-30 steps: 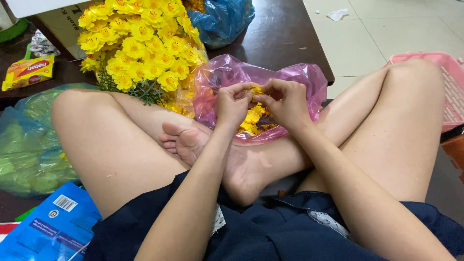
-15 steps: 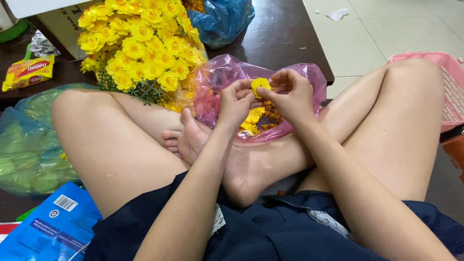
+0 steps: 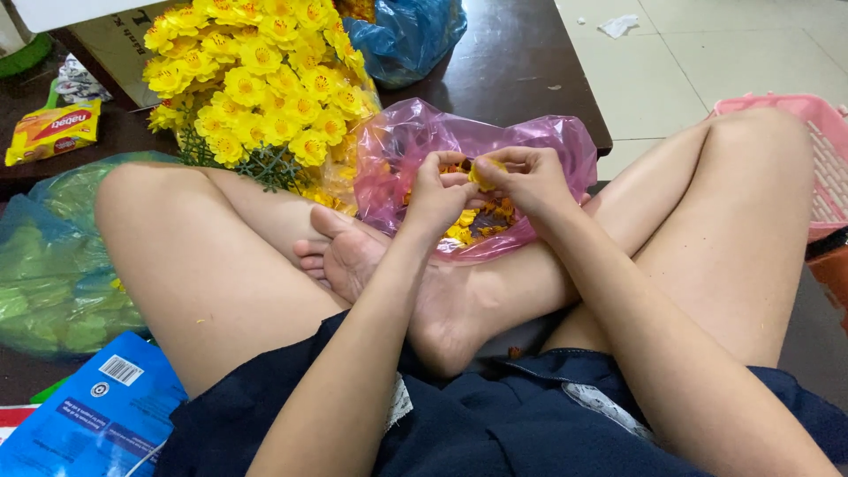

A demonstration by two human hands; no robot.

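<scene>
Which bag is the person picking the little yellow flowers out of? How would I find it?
Find the big bunch of yellow flowers by the person's knee. Just to its right, resting on the crossed legs, lies the pink plastic bag, with both hands over its open mouth. The other bags are blue or green; only this one is pink and see-through.

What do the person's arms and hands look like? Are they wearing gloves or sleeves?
No gloves and no sleeves in view. The left hand and the right hand are bare, and so are both forearms. No rings, watch or bracelets show. The only clothing seen is dark navy fabric at the lap.
</scene>
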